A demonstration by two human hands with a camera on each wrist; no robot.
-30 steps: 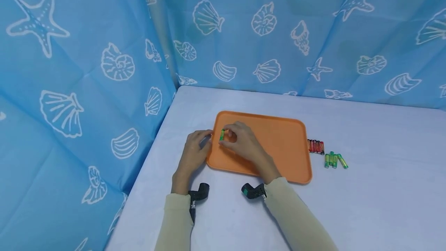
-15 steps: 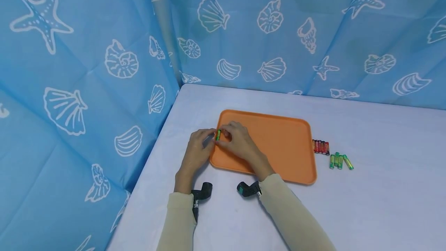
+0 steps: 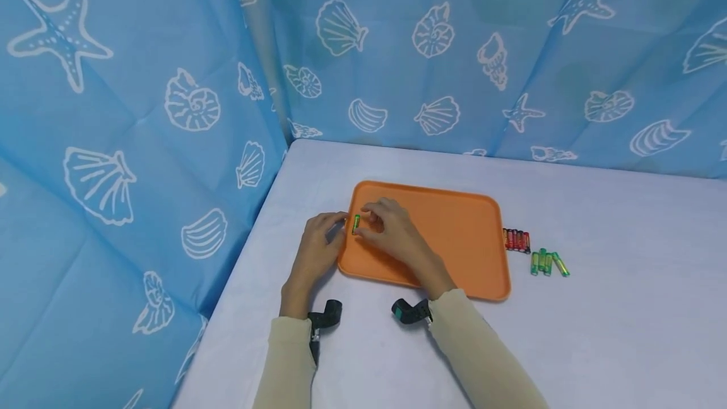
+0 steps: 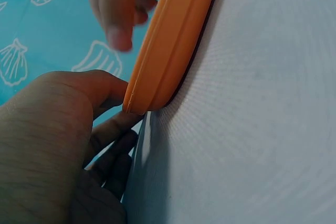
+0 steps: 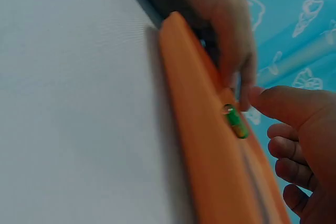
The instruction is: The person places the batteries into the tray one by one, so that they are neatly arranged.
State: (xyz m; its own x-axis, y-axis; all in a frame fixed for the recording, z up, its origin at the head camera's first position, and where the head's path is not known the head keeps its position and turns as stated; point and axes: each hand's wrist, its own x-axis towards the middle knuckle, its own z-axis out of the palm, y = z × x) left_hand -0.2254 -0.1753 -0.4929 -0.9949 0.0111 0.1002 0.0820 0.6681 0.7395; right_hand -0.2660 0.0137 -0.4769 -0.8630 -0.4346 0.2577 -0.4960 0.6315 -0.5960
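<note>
A green battery [image 3: 356,224] lies inside the orange tray [image 3: 449,232], close to its left side; the right wrist view shows this green battery [image 5: 235,121] near the tray's rim. Over it is my right hand [image 3: 392,226], thumb and forefinger parted around the battery without gripping it. My left hand [image 3: 315,245] holds the tray's left edge. In the left wrist view, the left thumb and a finger [image 4: 113,129] meet the orange rim [image 4: 163,51] from either side.
Right of the tray, a row of several red batteries [image 3: 516,240] lies against its edge. Several loose green batteries [image 3: 548,262] lie just in front of these on the white tabletop [image 3: 625,308]. A blue seashell curtain [image 3: 397,68] stands behind and to the left.
My right hand has carried the green battery left to the tray's left side and let go of it there. My left hand has stayed at the tray's edge.
</note>
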